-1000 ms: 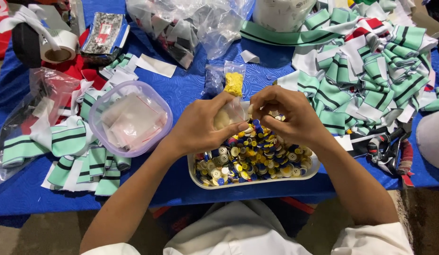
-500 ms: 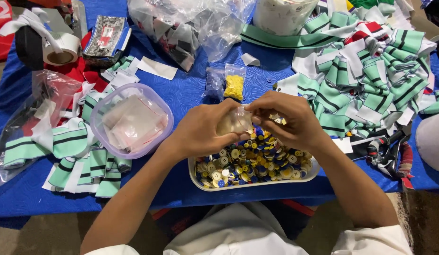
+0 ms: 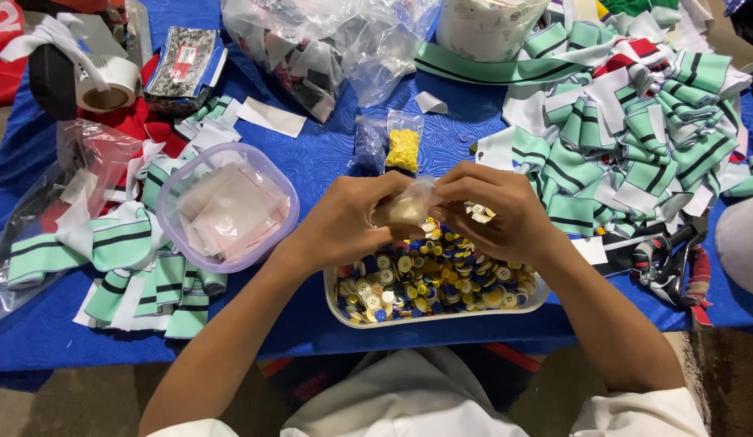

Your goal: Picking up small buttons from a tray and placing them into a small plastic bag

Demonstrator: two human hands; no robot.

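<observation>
My left hand (image 3: 348, 222) and my right hand (image 3: 498, 214) meet over a white tray (image 3: 344, 311) that is full of yellow, blue and white buttons (image 3: 433, 279). Both hands pinch one small clear plastic bag (image 3: 409, 209) with pale buttons inside, held just above the tray. The left fingers grip the bag's lower part and the right fingers hold its upper edge.
A round clear container (image 3: 227, 206) with small bags stands left of the tray. A small bag of yellow buttons (image 3: 404, 148) lies behind the hands. Green striped ribbon pieces (image 3: 636, 137) pile up at the right and left on the blue cloth (image 3: 328, 154). A tape roll (image 3: 105, 85) sits at far left.
The two hands have shifted slightly with the small bag, staying together over the tray. The bag looks a little lower and turned between the fingers.
</observation>
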